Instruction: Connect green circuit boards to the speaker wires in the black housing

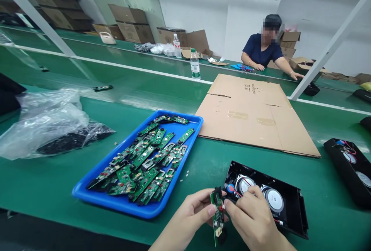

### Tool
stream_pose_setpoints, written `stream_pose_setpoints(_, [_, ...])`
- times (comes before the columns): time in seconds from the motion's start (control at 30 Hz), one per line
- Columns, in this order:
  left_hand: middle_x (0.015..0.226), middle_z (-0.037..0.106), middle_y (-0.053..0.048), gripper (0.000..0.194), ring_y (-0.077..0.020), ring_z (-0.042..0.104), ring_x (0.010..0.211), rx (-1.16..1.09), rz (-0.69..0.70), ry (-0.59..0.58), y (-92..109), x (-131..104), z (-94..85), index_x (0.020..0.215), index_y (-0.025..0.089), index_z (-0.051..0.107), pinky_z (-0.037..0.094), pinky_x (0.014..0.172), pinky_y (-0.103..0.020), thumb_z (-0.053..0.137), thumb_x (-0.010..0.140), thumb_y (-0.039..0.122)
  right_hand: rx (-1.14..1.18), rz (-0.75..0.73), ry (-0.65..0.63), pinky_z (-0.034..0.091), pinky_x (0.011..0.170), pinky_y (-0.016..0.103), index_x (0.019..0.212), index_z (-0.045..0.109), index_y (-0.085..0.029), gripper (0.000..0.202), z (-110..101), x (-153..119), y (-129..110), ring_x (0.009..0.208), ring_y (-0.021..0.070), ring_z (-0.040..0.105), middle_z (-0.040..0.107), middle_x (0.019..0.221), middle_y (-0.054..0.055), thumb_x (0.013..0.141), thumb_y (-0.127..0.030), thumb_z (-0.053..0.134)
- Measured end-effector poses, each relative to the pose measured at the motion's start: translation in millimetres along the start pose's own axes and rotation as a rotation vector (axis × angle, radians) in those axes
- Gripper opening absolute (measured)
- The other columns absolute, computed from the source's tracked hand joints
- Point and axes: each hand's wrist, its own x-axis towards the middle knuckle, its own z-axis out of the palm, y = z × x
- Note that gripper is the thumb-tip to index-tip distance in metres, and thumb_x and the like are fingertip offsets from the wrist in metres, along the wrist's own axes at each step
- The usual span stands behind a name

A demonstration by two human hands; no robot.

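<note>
Hands meet at the near edge of the green worktop (52,189): your left hand (188,214) pinches a small green circuit board (216,214) upright, so its edge faces your right hand (252,220), whose fingertips close on a small red part by the board. Narrow and studded with components, the board hovers just before the open black plastic speaker housing (292,204), its two round drivers exposed. A blue plastic tray (95,193) of similar boards lies within left reach.

tray (87,189) left of speaker housing (292,200) | cardboard sheet (255,112) behind both | bag (43,123) far left
</note>
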Motion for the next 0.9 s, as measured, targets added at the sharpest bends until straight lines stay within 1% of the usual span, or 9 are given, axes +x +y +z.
stream_pose_setpoints(0.13, [0.079, 0.069, -0.006, 0.052, -0.0182, 0.062, 0.069, -0.028, 0.003, 0.028, 2.0, -0.8, 3.5, 0.099, 0.016, 0.069, 0.049, 0.06, -0.024, 0.073, 0.064, 0.054, 0.002, 0.014, 0.01, 0.027, 0.055, 0.028, 0.088, 0.063, -0.008, 0.022, -0.3, 0.0, -1.2, 0.052, 0.01, 0.036, 0.047, 0.055, 0.0, 0.092, -0.009, 0.042])
stream_pose_setpoints(0.27, [0.081, 0.069, -0.005, 0.047, -0.0165, 0.061, 0.07, -0.041, 0.008, 0.019, 2.5, -1.1, 5.4, 0.099, 0.018, 0.069, 0.048, 0.059, -0.021, 0.073, 0.066, 0.051, -0.008, 0.0, 0.004, 0.027, 0.056, 0.028, 0.089, 0.063, -0.008, 0.02, -2.0, -1.4, -2.1, 0.053, 0.0105, 0.037, 0.049, 0.056, 0.001, 0.092, -0.009, 0.043])
stream_pose_setpoints(0.4, [0.084, 0.069, -0.004, 0.043, -0.0154, 0.06, 0.073, -0.061, 0.009, 0.023, -1.3, -0.1, 3.8, 0.1, 0.02, 0.069, 0.049, 0.062, -0.02, 0.073, 0.068, 0.048, -0.009, -0.035, -0.01, 0.026, 0.055, 0.029, 0.087, 0.062, -0.007, 0.023, -3.5, -2.6, -1.2, 0.052, 0.0104, 0.036, 0.049, 0.055, 0.001, 0.092, -0.008, 0.039])
stream_pose_setpoints(0.5, [0.086, 0.069, -0.004, 0.042, -0.0152, 0.061, 0.074, -0.05, 0.014, 0.004, -4.0, 0.1, 1.9, 0.101, 0.021, 0.07, 0.048, 0.065, -0.02, 0.073, 0.069, 0.047, -0.015, -0.058, -0.046, 0.026, 0.057, 0.03, 0.085, 0.062, -0.007, 0.027, -4.6, -2.7, 0.1, 0.053, 0.0106, 0.039, 0.051, 0.056, 0.001, 0.093, -0.008, 0.037])
stream_pose_setpoints(0.63, [0.078, 0.068, -0.005, 0.047, -0.0164, 0.061, 0.069, -0.059, -0.038, -0.045, -3.6, -1.0, 1.8, 0.101, 0.019, 0.07, 0.049, 0.064, -0.023, 0.073, 0.067, 0.051, -0.019, -0.086, -0.097, 0.027, 0.057, 0.03, 0.083, 0.063, -0.009, 0.031, -5.8, -1.7, -0.2, 0.052, 0.0106, 0.039, 0.048, 0.054, 0.0, 0.094, -0.01, 0.034])
stream_pose_setpoints(0.73, [0.075, 0.067, -0.005, 0.045, -0.0179, 0.06, 0.072, 0.003, -0.033, -0.004, -0.1, -3.4, 4.5, 0.096, 0.019, 0.071, 0.049, 0.065, -0.024, 0.075, 0.064, 0.051, -0.046, -0.104, -0.079, 0.028, 0.056, 0.03, 0.078, 0.063, -0.009, 0.034, -5.1, -0.5, -2.5, 0.051, 0.0107, 0.037, 0.047, 0.052, 0.0, 0.094, -0.009, 0.034])
stream_pose_setpoints(0.83, [0.077, 0.066, -0.005, 0.044, -0.0188, 0.059, 0.071, 0.055, -0.032, 0.03, 2.9, -6.1, 6.5, 0.093, 0.02, 0.073, 0.05, 0.065, -0.026, 0.075, 0.062, 0.052, -0.052, -0.114, -0.032, 0.029, 0.054, 0.029, 0.073, 0.063, -0.008, 0.033, -3.0, 0.2, -5.1, 0.05, 0.0104, 0.036, 0.047, 0.05, 0.0, 0.092, -0.006, 0.036])
stream_pose_setpoints(0.9, [0.082, 0.065, -0.006, 0.046, -0.0205, 0.059, 0.074, 0.113, -0.02, 0.064, 2.7, -7.4, 5.8, 0.093, 0.021, 0.073, 0.051, 0.066, -0.027, 0.075, 0.061, 0.054, -0.039, -0.109, -0.014, 0.03, 0.054, 0.028, 0.073, 0.063, -0.008, 0.033, -1.1, -0.1, -5.7, 0.05, 0.0103, 0.036, 0.047, 0.05, 0.0, 0.093, -0.007, 0.036])
